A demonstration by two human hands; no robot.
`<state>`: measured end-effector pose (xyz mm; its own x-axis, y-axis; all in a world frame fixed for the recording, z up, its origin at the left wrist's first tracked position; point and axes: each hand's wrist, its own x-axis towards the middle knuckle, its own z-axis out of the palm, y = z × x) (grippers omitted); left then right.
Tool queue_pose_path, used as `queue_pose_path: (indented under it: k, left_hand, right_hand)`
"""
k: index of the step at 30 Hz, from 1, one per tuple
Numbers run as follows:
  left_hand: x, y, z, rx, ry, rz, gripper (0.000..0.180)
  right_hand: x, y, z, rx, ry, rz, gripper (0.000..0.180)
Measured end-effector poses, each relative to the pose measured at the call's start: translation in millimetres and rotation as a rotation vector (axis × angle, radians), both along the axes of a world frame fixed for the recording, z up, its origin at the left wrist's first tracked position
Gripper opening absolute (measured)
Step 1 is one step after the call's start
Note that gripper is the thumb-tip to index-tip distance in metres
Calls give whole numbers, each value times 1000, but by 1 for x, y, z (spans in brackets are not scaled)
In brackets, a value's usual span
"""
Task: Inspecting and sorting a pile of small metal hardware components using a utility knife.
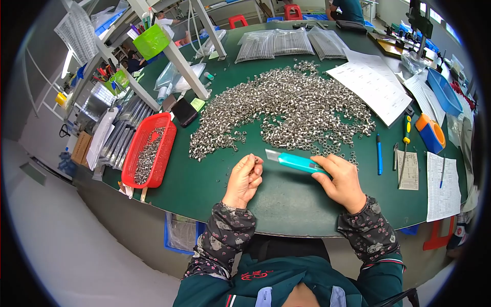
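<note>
Between the thumb and fingertips of my left hand (242, 183) is a small metal ring (257, 160); the fingers are closed. My right hand (343, 182) grips a teal utility knife (295, 162), with the blade out and pointing left toward the ring. A small gap separates the blade from my left hand. Beyond both hands spreads a wide heap of small silvery metal rings (302, 105), lying loose on the green tabletop (294, 197). To the left, a red plastic basket (168, 134) holds more of these small metal parts.
At the right lie a blue pen (379, 154), a yellow-handled tool (407, 130), an orange-and-blue tape dispenser (430, 134) and paper sheets (371, 84). Bagged metal tubes (276, 45) lie at the back. A shelf leg (185, 71) and a black box-shaped object (184, 112) stand left of the heap.
</note>
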<state>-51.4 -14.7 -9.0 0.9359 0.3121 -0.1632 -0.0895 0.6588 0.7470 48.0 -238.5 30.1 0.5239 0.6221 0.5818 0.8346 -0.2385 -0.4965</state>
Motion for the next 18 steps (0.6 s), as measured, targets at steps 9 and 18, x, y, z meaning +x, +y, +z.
queue_pose_path:
  k: [9,18]
  left_hand:
    - [0,-1,7,-18,-9,1,19]
    - [1,-2,1,3,-89,-24,18]
  right_hand:
    - [-3,2,-5,-128,166,81,23]
    - [0,4,-11,-125,383,134,24]
